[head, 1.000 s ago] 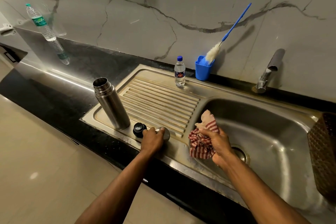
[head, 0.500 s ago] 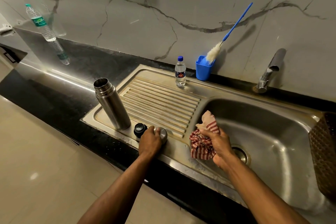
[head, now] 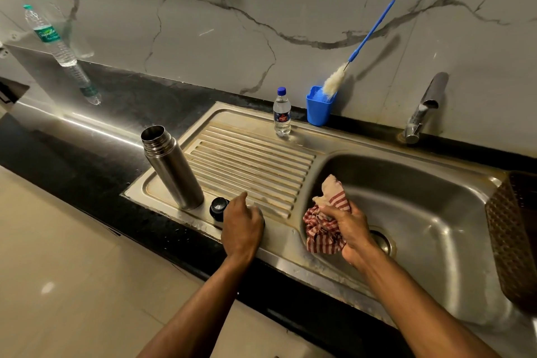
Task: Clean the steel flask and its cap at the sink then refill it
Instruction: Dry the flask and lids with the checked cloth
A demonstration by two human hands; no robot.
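Note:
The open steel flask (head: 172, 167) stands upright at the left end of the ribbed drainboard (head: 250, 160). A black inner stopper (head: 218, 207) lies just right of its base. My left hand (head: 242, 227) is closed over the steel cap, which lies beside the stopper and is almost wholly hidden under the fingers. My right hand (head: 350, 229) grips a bunched red-and-white striped cloth (head: 324, 227) over the left side of the sink basin (head: 430, 212).
A small water bottle (head: 282, 112) and a blue cup (head: 319, 109) holding a blue-handled brush (head: 360, 48) stand at the drainboard's back edge. The tap (head: 422, 109) is behind the basin. A large plastic bottle (head: 50, 38) stands far left; a brown woven basket (head: 513, 238) sits at the right.
My left hand has slid a little over the steel cap and now covers it almost fully. The right hand with the cloth has stayed put.

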